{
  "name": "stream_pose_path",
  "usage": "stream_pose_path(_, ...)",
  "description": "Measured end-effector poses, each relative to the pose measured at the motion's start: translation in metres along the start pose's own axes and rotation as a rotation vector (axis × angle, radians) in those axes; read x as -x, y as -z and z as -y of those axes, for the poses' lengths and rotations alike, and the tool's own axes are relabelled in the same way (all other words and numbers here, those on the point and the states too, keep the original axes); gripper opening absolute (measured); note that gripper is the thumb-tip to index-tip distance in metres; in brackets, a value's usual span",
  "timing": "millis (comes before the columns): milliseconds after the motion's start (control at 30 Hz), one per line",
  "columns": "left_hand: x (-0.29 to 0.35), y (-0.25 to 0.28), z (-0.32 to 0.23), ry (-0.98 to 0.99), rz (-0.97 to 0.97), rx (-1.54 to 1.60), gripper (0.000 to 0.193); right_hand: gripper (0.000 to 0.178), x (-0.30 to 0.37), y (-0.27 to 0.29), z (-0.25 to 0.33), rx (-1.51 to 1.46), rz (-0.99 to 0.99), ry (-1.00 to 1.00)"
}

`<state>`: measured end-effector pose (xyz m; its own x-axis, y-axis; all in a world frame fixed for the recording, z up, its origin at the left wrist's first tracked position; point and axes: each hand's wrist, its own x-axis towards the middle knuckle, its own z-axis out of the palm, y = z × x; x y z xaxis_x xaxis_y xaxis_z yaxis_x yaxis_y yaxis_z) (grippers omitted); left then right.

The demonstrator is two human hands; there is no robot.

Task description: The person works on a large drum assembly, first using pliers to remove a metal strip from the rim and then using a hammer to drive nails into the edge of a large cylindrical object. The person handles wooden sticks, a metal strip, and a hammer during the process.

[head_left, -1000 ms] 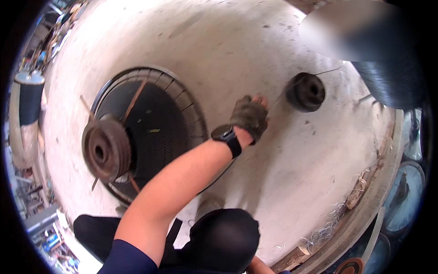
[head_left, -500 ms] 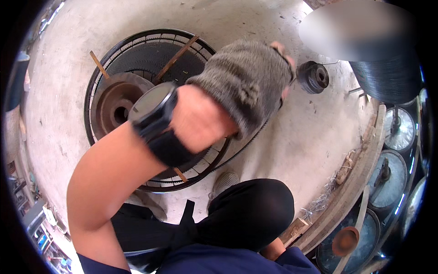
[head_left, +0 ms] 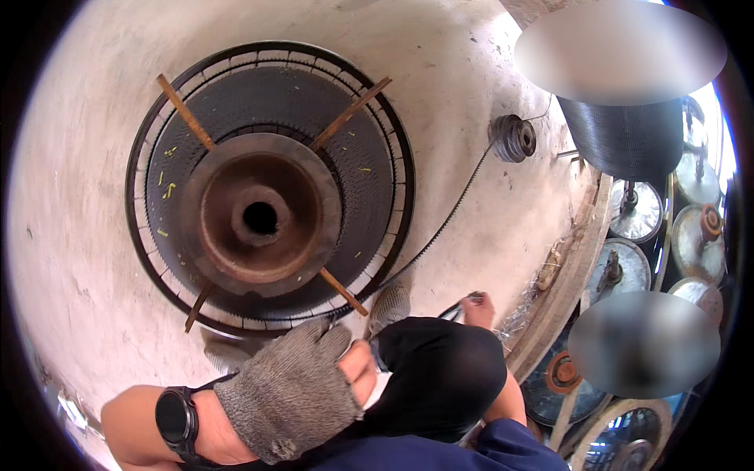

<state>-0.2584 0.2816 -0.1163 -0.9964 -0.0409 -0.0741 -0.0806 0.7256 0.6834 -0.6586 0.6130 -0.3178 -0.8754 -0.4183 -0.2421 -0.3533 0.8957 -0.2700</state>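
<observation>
My left hand [head_left: 294, 392], in a grey knitted glove with bare fingertips, is at the near edge of the wheel, by my knees. Its fingers are bent together; what they hold, if anything, is hidden. Beyond my right knee my right hand [head_left: 478, 311] is closed round a slim dark thing [head_left: 451, 312] whose kind I cannot make out. A large black spoked wheel [head_left: 411, 188] lies flat, filled with coiled dark toothed strip [head_left: 259, 90]. On its middle rests a rusty round hub [head_left: 326, 196]. One toothed strip [head_left: 463, 195] curves from the wheel's near right side to a small grooved metal pulley [head_left: 512, 139].
Several wooden sticks [head_left: 351, 112] radiate from the hub across the wheel. At right stand a large dark cylinder [head_left: 624, 137], a long wooden beam [head_left: 561, 286] and several round metal discs [head_left: 635, 210]. My shoe [head_left: 389, 306] is beside the wheel's near rim.
My left hand has swung back from over the strip, right of the wheel, to near my knees. The hub and strip are uncovered. My right hand has come into view beyond my knee.
</observation>
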Motion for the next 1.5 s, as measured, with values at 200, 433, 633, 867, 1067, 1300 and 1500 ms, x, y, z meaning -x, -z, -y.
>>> stream_pose_path(200, 0.054, 0.024, -0.042, 0.217, -0.187, 0.407, 0.03, 0.015, 0.037, 0.207, -0.105, -0.938, -0.284, -0.822)
stream_pose_path(433, 0.112, 0.056, -0.11, 0.493, -0.298, 0.271, 0.027, 0.018, 0.102, 0.243, -0.062, -1.523, -0.092, -0.847)
stream_pose_path(633, 0.279, 0.048, -0.191, 1.099, 0.046, -0.009, 0.031, 0.026, 0.082, 0.247, 0.172, -1.622, 0.592, -0.401)
stream_pose_path(867, 0.479, 0.031, -0.358, 1.663, -0.128, 0.569, 0.047, 0.022, 0.146, 0.351, 0.451, -1.488, 0.855, -0.153)
stream_pose_path(1067, 0.515, 0.049, -0.351, 1.605, -0.21, 0.704, 0.048, 0.018, 0.166, 0.321, 0.486, -1.025, 1.003, -0.363)
stream_pose_path(1300, 0.488, 0.151, -0.186, 1.254, -0.777, 0.627, 0.048, 0.023, 0.158, 0.248, 0.494, -0.601, 0.857, -0.711)
stream_pose_path(1500, 0.563, 0.318, -0.022, 1.367, -0.654, 0.364, 0.05, 0.026, 0.157, 0.132, 0.704, -0.523, 0.731, -0.653)
